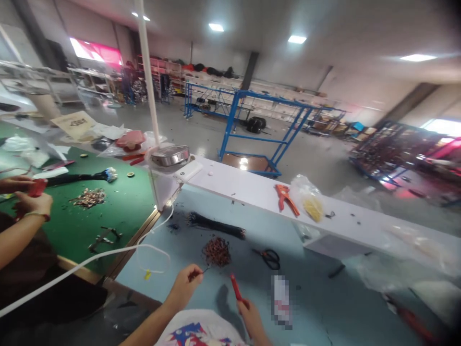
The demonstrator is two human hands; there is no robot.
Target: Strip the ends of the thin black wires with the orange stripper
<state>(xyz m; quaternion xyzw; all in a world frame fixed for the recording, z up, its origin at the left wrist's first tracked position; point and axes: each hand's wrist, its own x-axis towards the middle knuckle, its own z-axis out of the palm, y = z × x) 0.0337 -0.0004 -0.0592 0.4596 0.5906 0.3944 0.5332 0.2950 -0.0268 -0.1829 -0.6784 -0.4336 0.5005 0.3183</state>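
"What's on the blue desk [306,307]?"
"A dark wire bundle [218,226], beyond a heap of brown scraps [216,252]; much looks done."
"What's left?"
"Right hand [249,312] closed around a red tool [236,287]; left hand [187,283] pinching a thin wire [206,270], likely unfinished."

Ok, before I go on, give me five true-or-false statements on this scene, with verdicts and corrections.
1. The right hand grips a slim red tool. True.
2. The left hand lies flat on the pale blue tabletop. False: it is raised and pinches a thin dark strand.
3. The black-handled scissors lie left of the loose reddish-brown scrap pile, as pictured. False: they lie to its right.
4. The orange hand tool with two handles rests on the long white shelf. True.
5. The long black wire bundle lies on the white shelf. False: it lies on the blue tabletop, beyond the scrap pile.
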